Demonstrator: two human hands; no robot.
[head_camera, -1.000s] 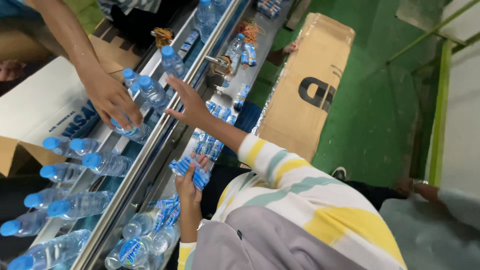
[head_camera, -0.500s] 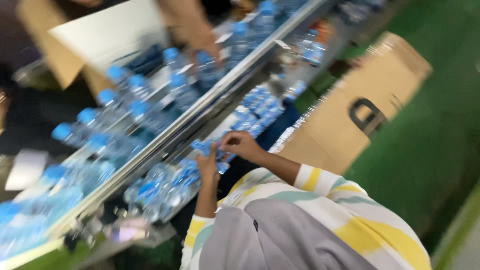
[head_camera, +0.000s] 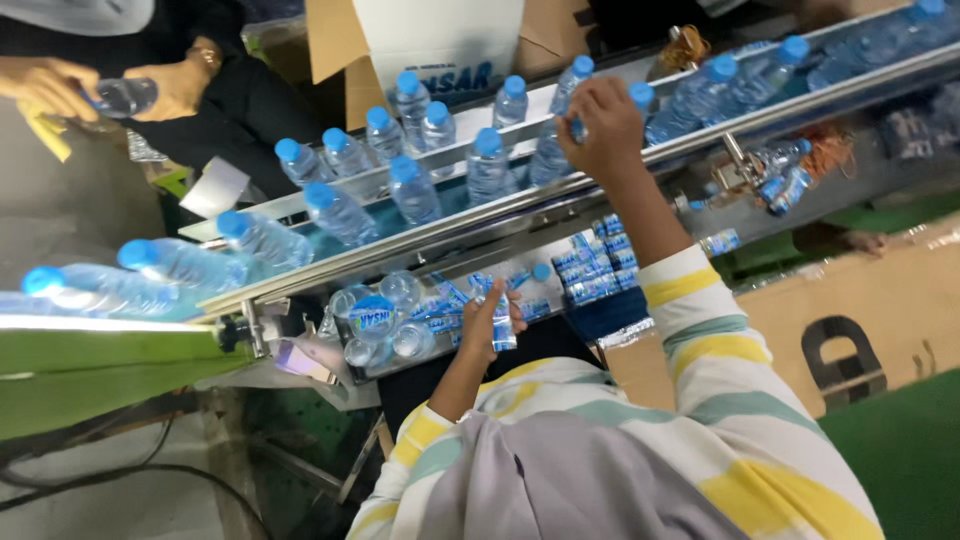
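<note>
The right hand is curling its fingers around a blue-capped bottle on the conveyor. The left hand is gripping a label strip above a tray holding bottles.

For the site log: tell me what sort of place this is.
Most likely a water-bottling line: clear plastic bottles with blue caps ride a long metal conveyor, blue printed label sleeves lie below, and brown cardboard cartons stand nearby.

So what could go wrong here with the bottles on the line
The right hand reaches among upright blue-capped bottles packed closely on the conveyor; a bump might topple several. Further down, some bottles already lie tilted and could jam. The left hand holds labels over a crowded tray; some could slip.
</note>
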